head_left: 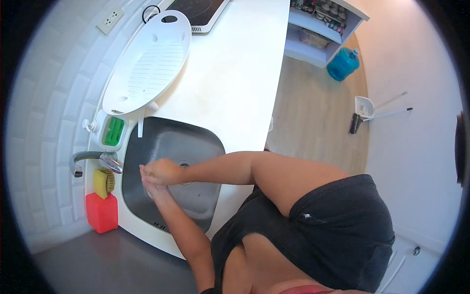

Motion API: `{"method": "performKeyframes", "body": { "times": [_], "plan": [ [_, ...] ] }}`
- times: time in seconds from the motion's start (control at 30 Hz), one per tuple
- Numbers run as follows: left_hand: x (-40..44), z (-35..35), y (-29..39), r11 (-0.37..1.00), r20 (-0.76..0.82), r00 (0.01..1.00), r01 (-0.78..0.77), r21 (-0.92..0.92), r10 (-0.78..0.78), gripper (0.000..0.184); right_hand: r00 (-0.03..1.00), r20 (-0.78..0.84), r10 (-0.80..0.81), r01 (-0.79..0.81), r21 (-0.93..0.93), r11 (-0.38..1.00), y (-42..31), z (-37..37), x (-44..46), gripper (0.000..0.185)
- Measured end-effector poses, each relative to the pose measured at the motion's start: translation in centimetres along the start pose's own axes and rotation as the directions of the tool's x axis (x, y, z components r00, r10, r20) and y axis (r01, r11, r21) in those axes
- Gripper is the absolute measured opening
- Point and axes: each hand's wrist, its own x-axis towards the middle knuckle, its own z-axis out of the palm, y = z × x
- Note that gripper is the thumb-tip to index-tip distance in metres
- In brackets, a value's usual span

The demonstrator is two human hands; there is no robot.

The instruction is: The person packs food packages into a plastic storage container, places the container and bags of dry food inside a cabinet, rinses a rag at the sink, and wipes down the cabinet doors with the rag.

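Over the dark grey sink (198, 203), both hands are pressed together near the tap (111, 162). My right hand (165, 171) comes in from the upper side, its fingers closed around my left hand. Below and partly behind it is my left hand (149, 182); its fingers are mostly hidden, with only the tips showing at the edge. No object is visible between the hands. Beside the tap are a yellow sponge (100, 183), a brush (110, 181) and a red container (102, 213).
A white drying rack (156, 63) stands on the counter (235, 63), near a cooktop (200, 11). A white holder (103, 134) contains a green item (114, 131). Beyond the counter are shelves (313, 29), a blue water bottle (343, 64) and a broom (356, 123) with a dustpan (364, 106).
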Motion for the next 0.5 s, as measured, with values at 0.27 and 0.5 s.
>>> {"method": "performKeyframes", "body": {
  "times": [0.27, 0.5],
  "plan": [
    [-4.6, 4.7, 1.9, 0.979, -0.315, 0.933, -0.129, 0.16, 0.174, 0.042, 0.976, 0.208, 0.07, -0.079, 0.035, 0.996, 1.0, -2.4, 1.5, 0.04],
    [-5.2, 0.8, -2.3, 0.967, -0.096, 0.98, -0.154, 0.204, 0.176, 0.051, 0.995, -0.097, -0.038, 0.035, -0.028, 0.999, 2.0, -0.3, 3.0, 0.033]
  ]
}}
